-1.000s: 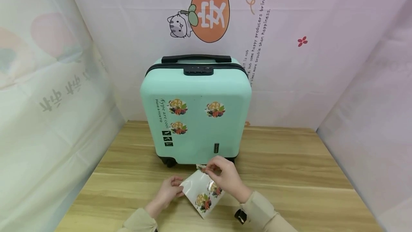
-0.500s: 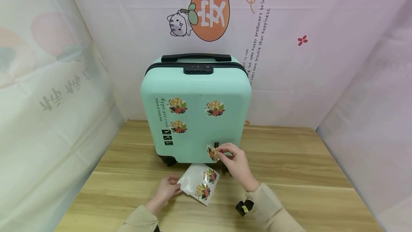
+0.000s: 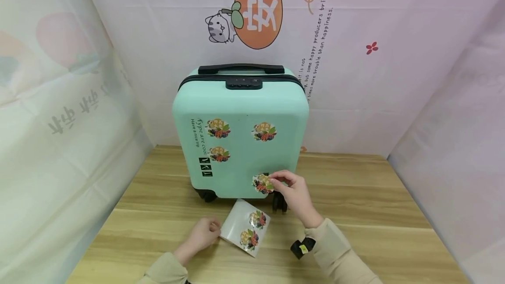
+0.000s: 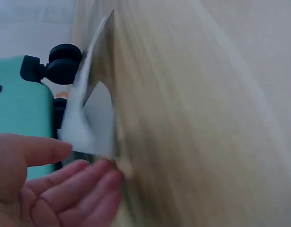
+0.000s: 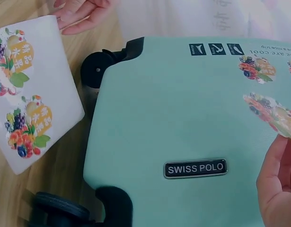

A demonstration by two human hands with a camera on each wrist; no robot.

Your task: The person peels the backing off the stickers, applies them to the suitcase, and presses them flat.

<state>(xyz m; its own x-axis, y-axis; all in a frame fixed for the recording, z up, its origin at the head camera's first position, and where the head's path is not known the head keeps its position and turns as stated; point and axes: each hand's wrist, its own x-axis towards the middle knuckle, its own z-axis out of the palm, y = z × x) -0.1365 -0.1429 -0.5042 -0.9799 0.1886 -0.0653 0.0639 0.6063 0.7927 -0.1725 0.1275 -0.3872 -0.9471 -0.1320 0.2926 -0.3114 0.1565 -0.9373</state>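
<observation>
My right hand (image 3: pixel 295 193) pinches a round fruit sticker (image 3: pixel 260 184) by its edge, in front of the lower right of a mint-green suitcase (image 3: pixel 242 157). In the right wrist view the sticker (image 5: pixel 266 109) looks tilted and apart from the shell. Low at the suitcase's foot lies a white sticker sheet (image 3: pixel 234 223) with two fruit stickers left of its right edge. My left hand (image 3: pixel 202 234) is at the sheet's left corner. In the left wrist view, its thumb and fingers are parted around that corner of the sheet (image 4: pixel 76 132); whether they touch it is unclear.
Three fruit stickers, one being the upper right sticker (image 3: pixel 264 132), are on the suitcase front. A black wheel (image 3: pixel 279 203) stands beside the sheet on the wooden table (image 3: pixel 355 214). Printed cloth (image 3: pixel 343 91) hangs behind.
My right hand has peeled the sticker off the sheet and lifted it up to the suitcase front. My left hand's fingers have parted, and the sheet has shifted slightly.
</observation>
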